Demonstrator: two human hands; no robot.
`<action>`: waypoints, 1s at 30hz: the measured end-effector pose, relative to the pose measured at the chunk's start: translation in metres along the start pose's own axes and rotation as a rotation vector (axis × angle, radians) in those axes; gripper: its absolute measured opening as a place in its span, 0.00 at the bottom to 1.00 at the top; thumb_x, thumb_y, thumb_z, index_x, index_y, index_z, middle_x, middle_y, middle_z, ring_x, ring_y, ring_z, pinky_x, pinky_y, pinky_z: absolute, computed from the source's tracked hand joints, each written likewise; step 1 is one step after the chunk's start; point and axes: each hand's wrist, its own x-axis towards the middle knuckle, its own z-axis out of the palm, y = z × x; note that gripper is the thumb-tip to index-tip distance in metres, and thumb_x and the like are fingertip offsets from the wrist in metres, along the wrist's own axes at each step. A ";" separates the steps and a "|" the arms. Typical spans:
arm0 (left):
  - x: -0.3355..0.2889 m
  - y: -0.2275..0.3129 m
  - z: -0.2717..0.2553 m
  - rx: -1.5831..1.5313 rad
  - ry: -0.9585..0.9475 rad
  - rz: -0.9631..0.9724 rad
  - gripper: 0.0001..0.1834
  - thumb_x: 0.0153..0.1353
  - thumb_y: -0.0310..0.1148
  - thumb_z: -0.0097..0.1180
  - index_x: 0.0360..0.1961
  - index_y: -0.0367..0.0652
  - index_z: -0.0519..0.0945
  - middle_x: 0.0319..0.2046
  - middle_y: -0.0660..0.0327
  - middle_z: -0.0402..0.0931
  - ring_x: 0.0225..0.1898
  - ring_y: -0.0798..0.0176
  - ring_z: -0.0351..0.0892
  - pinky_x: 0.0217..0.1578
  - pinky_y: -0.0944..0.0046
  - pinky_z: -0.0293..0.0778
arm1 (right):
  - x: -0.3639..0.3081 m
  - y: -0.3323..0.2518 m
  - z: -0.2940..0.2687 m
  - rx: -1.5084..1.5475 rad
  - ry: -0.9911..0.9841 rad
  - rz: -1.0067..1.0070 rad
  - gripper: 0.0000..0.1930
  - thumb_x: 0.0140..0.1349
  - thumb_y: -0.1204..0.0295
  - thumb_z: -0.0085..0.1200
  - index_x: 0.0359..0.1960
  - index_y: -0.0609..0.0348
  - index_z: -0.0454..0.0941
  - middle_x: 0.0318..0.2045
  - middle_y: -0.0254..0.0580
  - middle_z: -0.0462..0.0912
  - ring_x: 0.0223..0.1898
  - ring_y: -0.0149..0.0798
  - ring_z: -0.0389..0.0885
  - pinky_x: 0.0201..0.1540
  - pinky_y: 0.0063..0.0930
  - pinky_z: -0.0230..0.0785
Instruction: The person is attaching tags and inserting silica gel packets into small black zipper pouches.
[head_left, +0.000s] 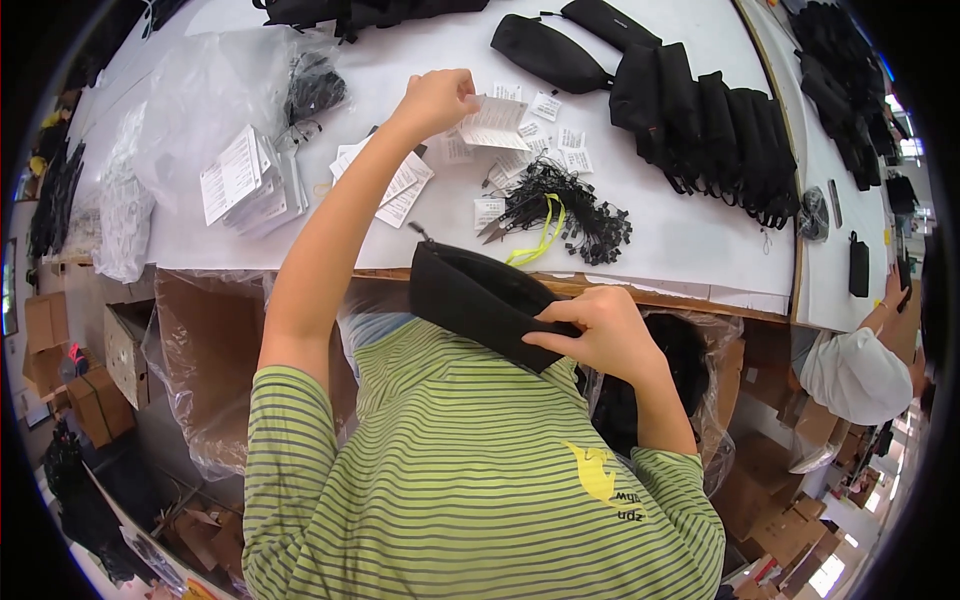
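Head cam: L hand (pixel 438 100) pinches a thin white printed slip (pixel 495 124) over worktable (pixel 700 245), R hand (pixel 608 330) pinches R end of open black zip pouch (pixel 465 300) nr front edge; prob. light, soft, floppy, best held by rim.

Black pouch (pixel 465 303) — striped green shirt (pixel 450 470)

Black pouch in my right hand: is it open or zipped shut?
Open: the black pouch gapes along its top, showing its dark inside; the right hand pinches one end.
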 end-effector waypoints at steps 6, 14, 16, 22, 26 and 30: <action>-0.022 0.006 -0.013 -0.273 0.077 -0.043 0.14 0.47 0.33 0.63 0.35 0.39 0.79 0.31 0.55 0.79 0.33 0.62 0.78 0.32 0.64 0.72 | 0.009 -0.001 -0.005 -0.022 0.074 -0.010 0.10 0.44 0.64 0.68 0.23 0.55 0.82 0.11 0.37 0.74 0.14 0.36 0.71 0.20 0.26 0.62; -0.035 0.002 -0.027 -0.662 0.067 -0.077 0.14 0.50 0.37 0.64 0.36 0.41 0.81 0.34 0.57 0.81 0.37 0.66 0.79 0.39 0.66 0.71 | 0.019 -0.003 -0.003 -0.079 0.103 -0.050 0.10 0.44 0.63 0.67 0.24 0.53 0.82 0.12 0.37 0.74 0.15 0.38 0.71 0.22 0.28 0.63; -0.038 0.002 -0.030 -0.686 0.084 -0.059 0.14 0.50 0.37 0.65 0.36 0.41 0.81 0.33 0.58 0.82 0.37 0.67 0.79 0.40 0.66 0.71 | 0.021 -0.003 -0.004 -0.111 0.136 -0.072 0.10 0.44 0.63 0.67 0.24 0.53 0.83 0.12 0.37 0.74 0.15 0.38 0.72 0.22 0.28 0.63; -0.071 0.057 -0.054 -0.836 0.252 0.136 0.08 0.53 0.28 0.62 0.33 0.38 0.79 0.32 0.61 0.81 0.38 0.70 0.78 0.44 0.69 0.71 | 0.025 -0.001 -0.005 -0.223 0.276 -0.060 0.08 0.44 0.64 0.67 0.25 0.50 0.84 0.12 0.35 0.75 0.15 0.37 0.73 0.22 0.28 0.63; -0.122 0.088 -0.066 -0.424 0.066 0.355 0.06 0.53 0.28 0.61 0.32 0.39 0.81 0.37 0.63 0.79 0.47 0.66 0.73 0.52 0.63 0.64 | 0.029 0.000 -0.009 -0.290 0.355 -0.087 0.07 0.44 0.66 0.67 0.25 0.51 0.84 0.12 0.33 0.76 0.14 0.36 0.71 0.22 0.27 0.61; -0.145 0.085 -0.068 -0.093 0.297 0.309 0.16 0.52 0.32 0.64 0.42 0.42 0.78 0.52 0.58 0.70 0.58 0.59 0.64 0.58 0.57 0.57 | 0.034 -0.005 -0.013 -0.268 0.423 -0.100 0.08 0.43 0.67 0.68 0.24 0.52 0.84 0.12 0.32 0.76 0.13 0.35 0.70 0.20 0.25 0.58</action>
